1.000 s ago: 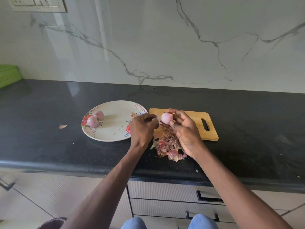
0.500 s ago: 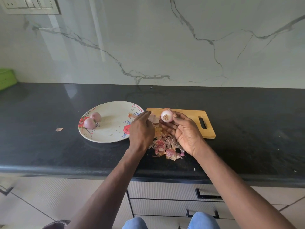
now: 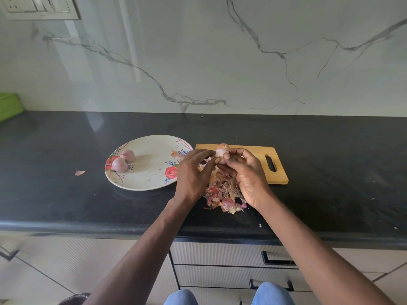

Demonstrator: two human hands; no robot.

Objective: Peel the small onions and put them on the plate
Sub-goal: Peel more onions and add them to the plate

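Two peeled onions (image 3: 123, 160) lie on the floral plate (image 3: 143, 183), while a third onion (image 3: 221, 153), pinched by the right hand (image 3: 246, 172), has the left hand (image 3: 193, 172) fingers picking at it, seemingly nearly peeled.

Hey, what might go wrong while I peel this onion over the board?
The onion, pinched between both hands above the cutting board, might slip and roll off. The peel pile sits near the counter edge, so scraps may fall. One loose peel already lies on the plate.
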